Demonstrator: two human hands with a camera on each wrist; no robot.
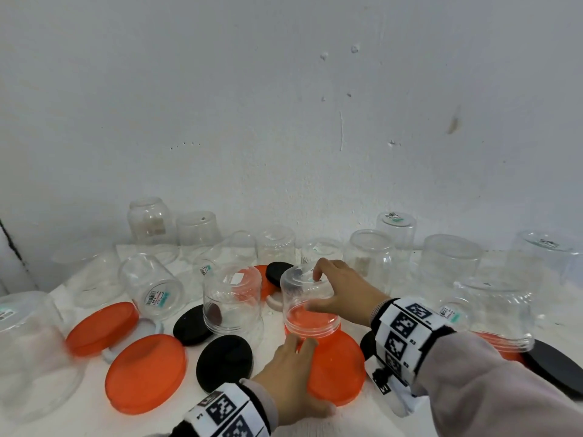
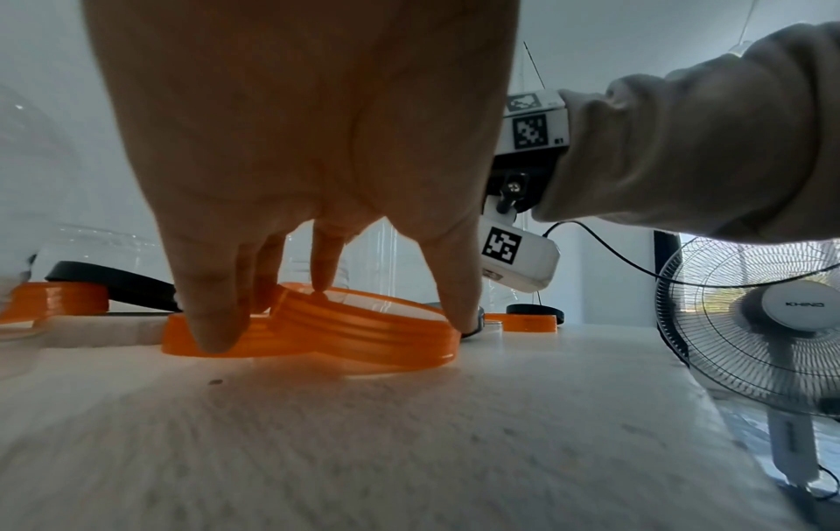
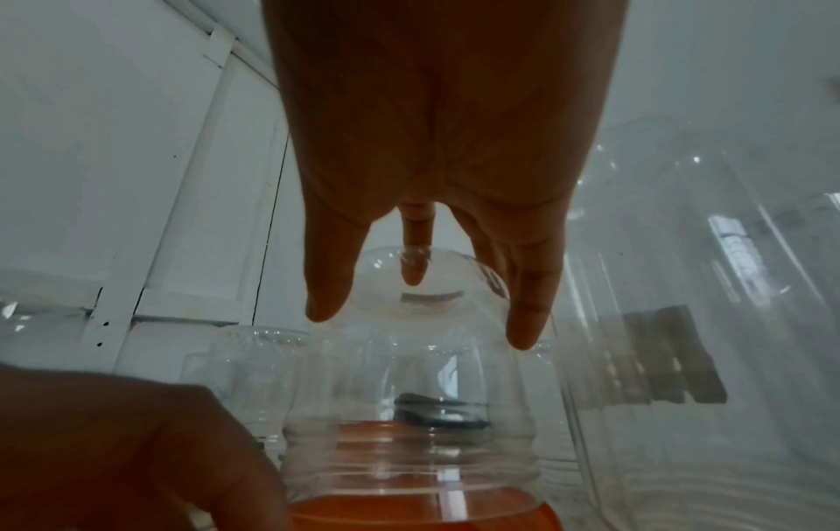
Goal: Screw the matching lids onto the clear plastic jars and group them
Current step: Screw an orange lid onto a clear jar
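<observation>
Jar in hand: right hand [image 1: 339,291] has its fingers curled over the top of an upside-down clear jar [image 1: 307,302], holding it by its base.
Jar's spot: mouth down, near the middle of the white table [image 1: 362,417], with orange lids right under it.
Left hand: left hand [image 1: 291,378] lies on a big orange lid [image 1: 339,370], fingers spread and bent down around its edge, thumb tip at the rim on the far side.
Small lid: a smaller orange lid [image 2: 218,336] touches the big one; one left fingertip is in front of it.
Other lids: more orange lids [image 1: 145,375] and black lids [image 1: 224,362] lie flat on the table to the left.
Other jars: many clear jars [image 1: 232,299] stand upside down along the wall.
Fan: a fan [image 2: 754,323] stands past the table edge.
</observation>
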